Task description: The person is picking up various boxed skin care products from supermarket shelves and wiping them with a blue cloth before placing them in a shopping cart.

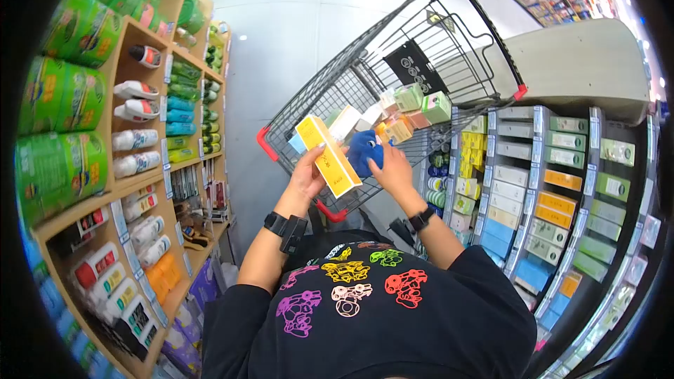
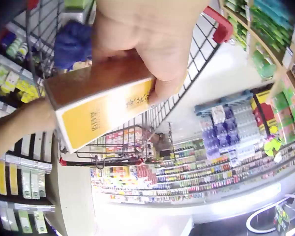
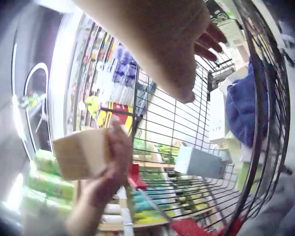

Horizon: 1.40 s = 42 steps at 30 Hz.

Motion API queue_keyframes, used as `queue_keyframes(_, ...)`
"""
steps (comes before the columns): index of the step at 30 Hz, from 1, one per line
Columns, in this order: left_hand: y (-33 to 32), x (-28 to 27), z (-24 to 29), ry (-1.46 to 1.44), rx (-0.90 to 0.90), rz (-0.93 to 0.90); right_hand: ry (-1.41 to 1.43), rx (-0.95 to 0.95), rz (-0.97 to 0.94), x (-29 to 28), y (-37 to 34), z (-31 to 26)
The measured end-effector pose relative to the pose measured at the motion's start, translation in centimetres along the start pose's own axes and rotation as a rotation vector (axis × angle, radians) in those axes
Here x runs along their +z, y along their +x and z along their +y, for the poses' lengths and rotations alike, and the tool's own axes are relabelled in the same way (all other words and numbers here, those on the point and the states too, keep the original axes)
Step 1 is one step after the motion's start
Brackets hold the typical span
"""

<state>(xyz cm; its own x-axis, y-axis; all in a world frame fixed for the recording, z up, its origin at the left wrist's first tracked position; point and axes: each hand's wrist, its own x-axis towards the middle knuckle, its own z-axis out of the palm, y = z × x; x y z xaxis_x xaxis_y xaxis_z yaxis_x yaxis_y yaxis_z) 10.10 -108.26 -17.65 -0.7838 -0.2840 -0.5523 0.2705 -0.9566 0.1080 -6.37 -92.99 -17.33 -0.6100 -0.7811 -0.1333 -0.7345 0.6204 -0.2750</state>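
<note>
My left hand [image 1: 309, 174] grips a long yellow box [image 1: 328, 158] with white edges, tilted over the near end of the shopping cart [image 1: 267, 144]. In the left wrist view the thumb and fingers lie round the far part of this box [image 2: 105, 115]. My right hand [image 1: 394, 174] is beside a dark blue soft plush-like thing [image 1: 364, 151] in the cart. The right wrist view shows the right hand [image 3: 174, 51] with fingers extended and nothing between them, apart from the blue plush-like thing [image 3: 248, 105]. Several cartons [image 1: 400, 126] lie heaped beyond it.
Wooden shelves [image 1: 119, 186] with bottles and green packs [image 1: 63, 161] stand at the left. Right of the cart are shelf rows of small boxes [image 1: 554, 207]. A light blue box [image 3: 199, 162] lies in the cart. Pale floor [image 1: 281, 21] stretches beyond.
</note>
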Motion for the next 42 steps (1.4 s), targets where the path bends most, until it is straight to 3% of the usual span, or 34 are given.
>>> queue_keyframes(1,-0.6,0.5,0.4,0.042,0.037,-0.028,-0.282,-0.114,0.013,1.4,1.0,0.8)
queue_keyframes(4,-2.9,2.2,1.1,0.22,0.15,-0.1,-0.462,-0.158,-0.153,5.7,3.1,2.7)
queue_keyframes(7,-5.6,4.3,0.8,0.235,0.242,-0.123,-0.309,-0.008,-0.531,8.6,5.6,5.4)
queue_keyframes(10,-7.9,6.3,-0.1,0.259,0.323,-0.136,-0.172,-0.038,-0.568,9.1,6.2,6.7)
queue_keyframes(13,-9.4,8.3,-1.2,0.369,0.429,-0.176,0.206,0.017,-0.748,6.3,7.3,6.8)
queue_keyframes(14,-9.9,9.4,-1.5,0.377,0.434,-0.202,0.619,0.092,-0.77,3.0,6.5,6.1)
queue_keyframes(17,-10.5,11.8,-2.8,0.461,0.474,-0.275,1.393,0.184,-0.833,-3.2,4.1,5.5)
queue_keyframes(20,-10.0,13.3,-4.2,0.53,0.496,-0.359,1.923,0.047,-0.716,-11.3,0.1,4.9)
queue_keyframes(23,-9.3,14.9,-6.5,0.654,0.502,-0.359,1.867,-0.372,-0.531,-18.1,-1.9,4.7)
queue_keyframes(26,-8.3,16.3,-9.0,0.995,0.583,-0.247,1.498,-0.642,-0.164,-24.4,-4.0,3.5)
queue_keyframes(27,-7.7,17.6,-10.5,0.953,0.75,-0.363,1.329,-0.717,-0.05,-25.5,-4.6,3.2)
queue_keyframes(28,-7.6,18.3,-10.4,1.29,0.911,-0.482,1.068,-0.772,0.142,-25.9,-5.1,2.9)
queue_keyframes(31,-7.5,21.2,-10.8,1.883,1.268,-0.594,0.923,-0.805,0.532,-25.2,-7.0,2.5)
queue_keyframes(35,-9.2,21.5,-13.4,1.259,0.812,-0.469,0.955,-0.763,0.498,-23.7,-7.5,4.8)
queue_keyframes(37,-9.4,20.9,-13.5,1.315,0.789,-0.431,0.973,-0.67,0.418,-24.0,-8.0,5.9)
queue_keyframes(38,-9.7,21.0,-13.6,1.371,0.802,-0.4,0.845,-0.517,0.484,-24.0,-8.0,6.8)
queue_keyframes(39,-10.1,21.3,-13.8,1.426,0.815,-0.37,1.056,-0.504,0.587,-24.7,-7.5,6.7)
queue_keyframes(41,-10.4,21.7,-14.3,1.482,0.836,-0.327,1.563,-0.266,0.514,-27.2,-8.7,6.1)
queue_keyframes(42,-10.5,22.0,-14.5,1.484,0.853,-0.313,1.403,-0.421,0.521,-27.3,-8.8,6.7)
